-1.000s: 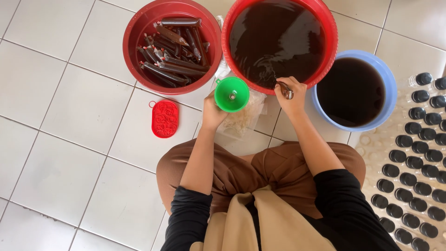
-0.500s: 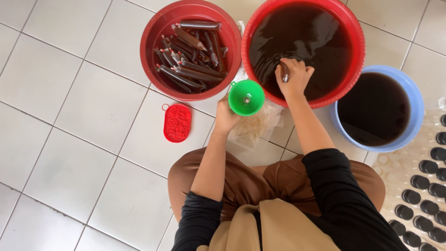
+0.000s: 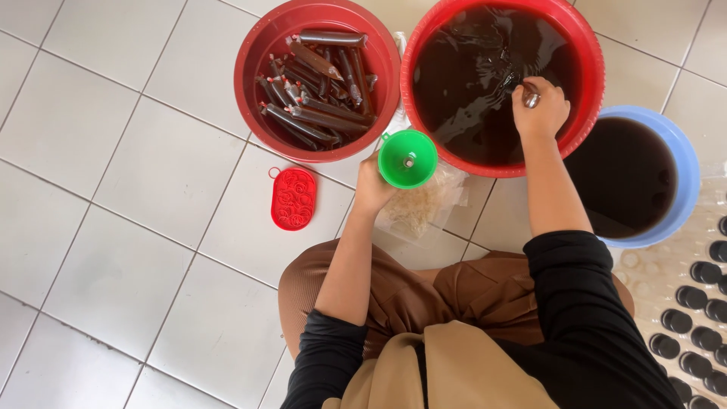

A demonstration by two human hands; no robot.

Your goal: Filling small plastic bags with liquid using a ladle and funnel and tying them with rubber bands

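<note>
Head view: a green funnel (image 3: 407, 158) is held upright by the left hand (image 3: 373, 184), the fingers being wrapped around whatever hangs below its rim; what exactly is gripped there is hidden by the funnel itself. Just beneath and beside it a clear plastic bag of pale rubber bands (image 3: 418, 206) is seen lying on the white tiled floor (image 3: 113, 151).

The right hand (image 3: 539, 108) is closed around a metal handle, probably a ladle (image 3: 528, 94), whose bowl is sunk in the dark liquid of the large red tub (image 3: 575, 45). That tub is seen nearly full, and the blue basin (image 3: 684, 163) beside it also holds dark liquid.

As for progress, a fair number of long, thin filled and tied packets (image 3: 314, 83) are already stacked in the smaller red basin (image 3: 261, 45), so part of the filling is judged done. Much liquid is left in both vessels, so a good deal is judged to remain. The funnel looks empty, so the present pour is not yet made.

A small red plastic pad (image 3: 293, 198) lies on the floor to the left, and rows of dark-capped bottles (image 3: 693, 303) are ranged at the right edge
</note>
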